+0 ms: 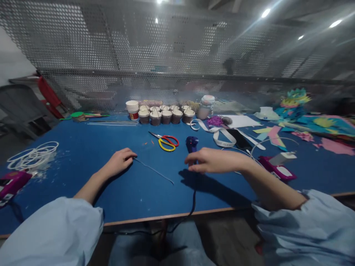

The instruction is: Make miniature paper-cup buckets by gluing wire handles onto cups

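Note:
My left hand (121, 161) rests on the blue table, its fingertips pinched on one end of a thin pale wire or cord (155, 171). The other end lies loose toward the middle of the table. My right hand (206, 160) has its fingers closed around the handle of a dark blue hot glue gun (192, 142), whose nozzle end is hard to make out. A black power cord (193, 201) runs from below the glue gun over the table's front edge. Between and beyond my hands lie scissors (167, 143) with one red and one yellow handle loop, blades pointing left.
Several small filled cups (166, 116) stand at the back, beside stacked paper cups (132, 109) and a jar (206, 107). White ribbon (224, 138), a black phone (240, 139) and a magenta device (277, 168) lie right. Coiled white cord (33, 156) lies left.

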The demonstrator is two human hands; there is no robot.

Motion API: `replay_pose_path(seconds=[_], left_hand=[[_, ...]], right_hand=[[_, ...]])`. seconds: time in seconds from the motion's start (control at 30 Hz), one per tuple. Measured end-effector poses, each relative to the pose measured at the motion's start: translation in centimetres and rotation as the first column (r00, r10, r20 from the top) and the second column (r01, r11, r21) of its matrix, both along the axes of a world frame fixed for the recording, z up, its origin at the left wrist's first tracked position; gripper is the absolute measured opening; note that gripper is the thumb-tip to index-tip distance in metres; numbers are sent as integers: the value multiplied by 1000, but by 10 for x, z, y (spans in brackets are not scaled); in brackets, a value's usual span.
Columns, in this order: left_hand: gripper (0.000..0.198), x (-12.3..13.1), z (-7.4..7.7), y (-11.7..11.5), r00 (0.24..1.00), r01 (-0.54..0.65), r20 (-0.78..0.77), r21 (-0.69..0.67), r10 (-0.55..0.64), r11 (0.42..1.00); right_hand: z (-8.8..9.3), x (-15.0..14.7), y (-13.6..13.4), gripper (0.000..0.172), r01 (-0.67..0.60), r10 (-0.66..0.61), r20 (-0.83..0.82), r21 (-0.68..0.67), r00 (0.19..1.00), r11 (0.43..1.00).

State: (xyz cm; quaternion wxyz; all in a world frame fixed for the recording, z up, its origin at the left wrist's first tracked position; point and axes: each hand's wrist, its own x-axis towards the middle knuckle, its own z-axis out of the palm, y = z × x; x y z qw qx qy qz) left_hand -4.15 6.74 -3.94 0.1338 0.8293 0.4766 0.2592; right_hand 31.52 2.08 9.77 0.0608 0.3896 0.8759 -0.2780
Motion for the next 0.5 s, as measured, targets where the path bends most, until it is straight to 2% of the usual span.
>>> replay_pose_path(seconds=[0.07, 0.13, 0.2, 0.27, 0.3, 0.37, 0.5], left_hand=[[33, 0, 1, -1, 1000, 1, -29, 20, -1, 1000], [36, -1, 1, -1, 999, -15, -33, 66, 17, 998], [37, -3, 0, 0, 998, -66, -4, 122, 67, 990], [35, -7, -1, 3, 987, -160, 53, 162, 153, 974], [34, -9, -2, 4, 975, -218, 86, 172, 206, 961], [32, -13, -3, 6, 943, -322, 149, 169, 299, 932], [32, -18, -4, 8, 923, -367, 168, 117, 346, 923]], right_hand=[[18, 26, 18, 33, 108, -105, -92, 26, 990, 994], [31, 51, 45, 31, 301, -270, -207, 133, 940, 944], [37, 71, 79, 22, 506, -434, -312, 204, 845, 838], [34, 86, 113, 14, 678, -564, -385, 311, 730, 666], [31, 92, 128, 14, 718, -598, -402, 327, 694, 614], [22, 104, 152, 15, 765, -646, -409, 329, 644, 554], [5, 130, 174, 12, 805, -711, -377, 292, 593, 516]])
